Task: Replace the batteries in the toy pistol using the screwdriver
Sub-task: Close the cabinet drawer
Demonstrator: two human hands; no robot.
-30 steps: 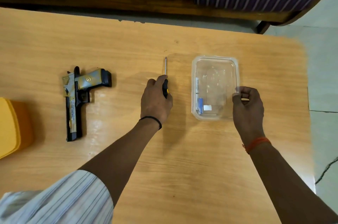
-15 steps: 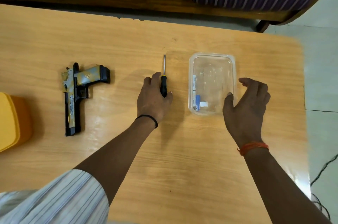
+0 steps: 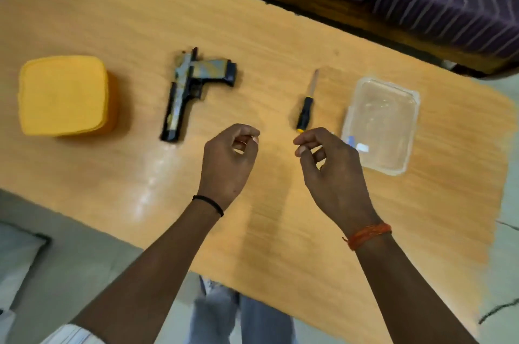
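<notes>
Both hands hang over the light wooden table [image 3: 280,231] with loosely curled fingers and hold nothing. Left hand [image 3: 229,158] has a black band at the wrist; right hand [image 3: 331,166] has an orange thread at the wrist. Just past the right hand's fingertips lies the small screwdriver with a black and yellow handle [image 3: 304,107], touching neither hand. Beyond and left of the left hand lies the black and gold toy pistol [image 3: 188,90]. Right of the right hand sits the clear plastic box [image 3: 393,107] with small blue and white things inside. Far left sits a yellow plastic box [image 3: 63,90].
</notes>
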